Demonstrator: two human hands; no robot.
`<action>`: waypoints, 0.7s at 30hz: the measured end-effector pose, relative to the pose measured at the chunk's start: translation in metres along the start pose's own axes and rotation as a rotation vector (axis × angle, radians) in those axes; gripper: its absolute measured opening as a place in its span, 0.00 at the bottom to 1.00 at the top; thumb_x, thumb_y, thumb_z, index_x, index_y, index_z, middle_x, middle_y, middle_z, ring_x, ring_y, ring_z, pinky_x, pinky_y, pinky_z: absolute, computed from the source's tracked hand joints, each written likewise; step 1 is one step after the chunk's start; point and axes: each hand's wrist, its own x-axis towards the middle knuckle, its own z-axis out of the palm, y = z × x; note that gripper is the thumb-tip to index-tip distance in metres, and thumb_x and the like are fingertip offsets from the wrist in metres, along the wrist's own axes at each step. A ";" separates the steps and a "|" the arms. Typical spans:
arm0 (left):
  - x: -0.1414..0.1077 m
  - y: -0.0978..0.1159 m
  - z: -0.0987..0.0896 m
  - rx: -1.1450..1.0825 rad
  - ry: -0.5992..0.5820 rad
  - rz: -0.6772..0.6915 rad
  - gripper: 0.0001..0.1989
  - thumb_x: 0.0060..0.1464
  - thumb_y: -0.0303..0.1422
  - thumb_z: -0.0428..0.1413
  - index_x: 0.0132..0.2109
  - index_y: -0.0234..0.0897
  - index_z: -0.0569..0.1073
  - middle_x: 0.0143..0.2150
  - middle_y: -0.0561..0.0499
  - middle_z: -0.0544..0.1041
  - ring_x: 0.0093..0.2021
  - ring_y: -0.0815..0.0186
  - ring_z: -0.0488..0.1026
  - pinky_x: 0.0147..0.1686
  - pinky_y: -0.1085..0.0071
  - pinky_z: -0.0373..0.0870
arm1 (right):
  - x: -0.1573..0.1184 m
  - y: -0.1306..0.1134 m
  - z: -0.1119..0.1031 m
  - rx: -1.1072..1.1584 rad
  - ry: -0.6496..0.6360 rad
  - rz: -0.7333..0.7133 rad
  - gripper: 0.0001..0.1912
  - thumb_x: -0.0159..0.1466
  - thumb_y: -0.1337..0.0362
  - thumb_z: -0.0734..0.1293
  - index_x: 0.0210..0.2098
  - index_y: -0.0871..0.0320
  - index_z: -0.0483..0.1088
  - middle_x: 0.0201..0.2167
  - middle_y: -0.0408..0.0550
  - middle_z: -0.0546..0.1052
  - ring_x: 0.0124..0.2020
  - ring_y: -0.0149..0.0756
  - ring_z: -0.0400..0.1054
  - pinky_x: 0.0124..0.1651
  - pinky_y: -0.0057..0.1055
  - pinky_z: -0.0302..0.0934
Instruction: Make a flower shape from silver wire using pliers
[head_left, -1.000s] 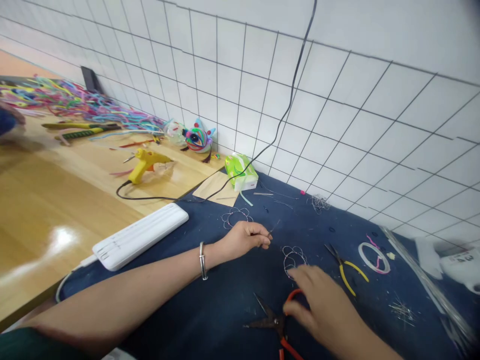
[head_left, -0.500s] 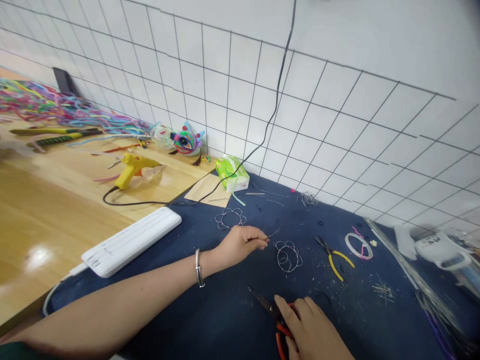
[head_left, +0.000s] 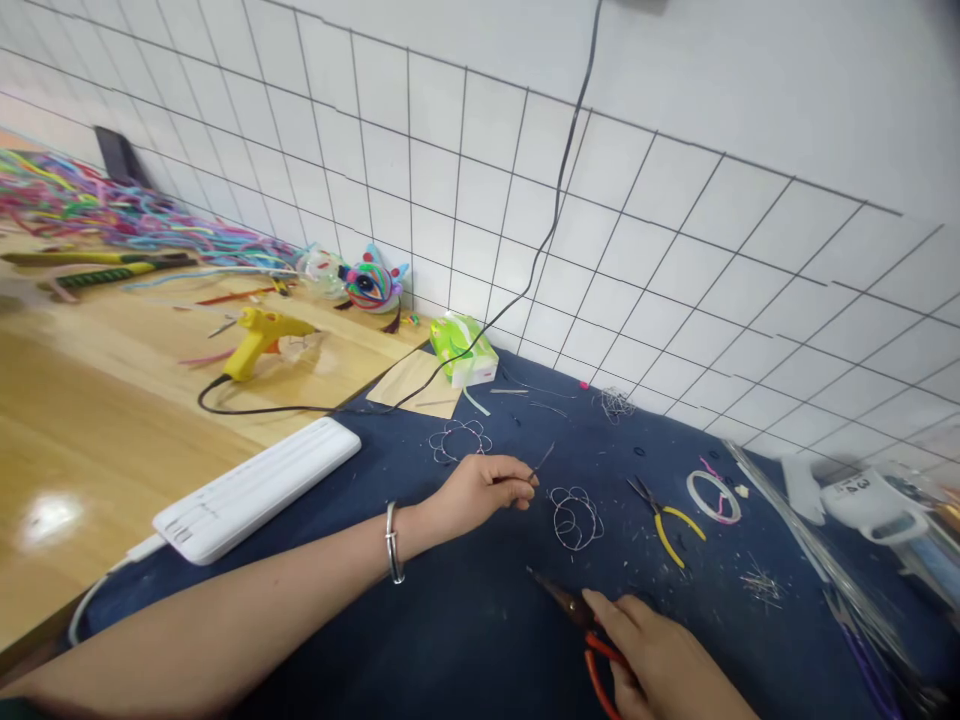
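My left hand (head_left: 480, 492), with a silver bangle at the wrist, pinches a short thin wire (head_left: 545, 457) that sticks out past the fingertips. At the lower right, my right hand (head_left: 660, 650) is closed around red-handled pliers (head_left: 574, 605), their tip pointing up and left. Between the hands and a little above lies a looped wire flower (head_left: 576, 520) on the dark blue mat (head_left: 450, 620). A second wire flower (head_left: 459, 440) rests just behind my left hand.
Yellow-handled pliers (head_left: 667, 525), a white ring (head_left: 712, 497) and wire scraps lie right. A white power strip (head_left: 259, 490), yellow glue gun (head_left: 262, 340) and green tissue pack (head_left: 463, 350) stand left and behind. A black cable (head_left: 556, 200) hangs before the gridded wall.
My right hand and the red-handled pliers have moved to the right. My left hand stays in nearly the same place, and the wire in it now points more steeply upward.
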 end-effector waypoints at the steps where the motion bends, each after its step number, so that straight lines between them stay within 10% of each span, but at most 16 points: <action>1: 0.000 0.000 0.000 -0.024 -0.002 -0.009 0.08 0.51 0.31 0.53 0.36 0.32 0.73 0.28 0.51 0.75 0.28 0.71 0.71 0.30 0.75 0.68 | -0.002 0.002 -0.004 0.060 0.005 0.026 0.28 0.54 0.72 0.59 0.55 0.55 0.59 0.39 0.51 0.72 0.35 0.37 0.69 0.38 0.31 0.65; 8: -0.002 0.007 0.003 -0.068 -0.023 -0.025 0.07 0.51 0.30 0.53 0.35 0.32 0.73 0.28 0.51 0.74 0.27 0.72 0.70 0.30 0.75 0.67 | 0.007 0.015 -0.007 0.307 0.222 0.099 0.15 0.59 0.63 0.59 0.47 0.52 0.64 0.35 0.46 0.71 0.35 0.34 0.68 0.38 0.28 0.63; 21: -0.010 0.022 0.006 0.155 -0.182 0.102 0.09 0.54 0.29 0.50 0.38 0.35 0.74 0.30 0.52 0.75 0.31 0.70 0.71 0.34 0.76 0.67 | 0.056 -0.004 -0.014 0.055 0.490 0.029 0.21 0.58 0.58 0.63 0.48 0.61 0.59 0.40 0.56 0.64 0.42 0.45 0.61 0.43 0.43 0.60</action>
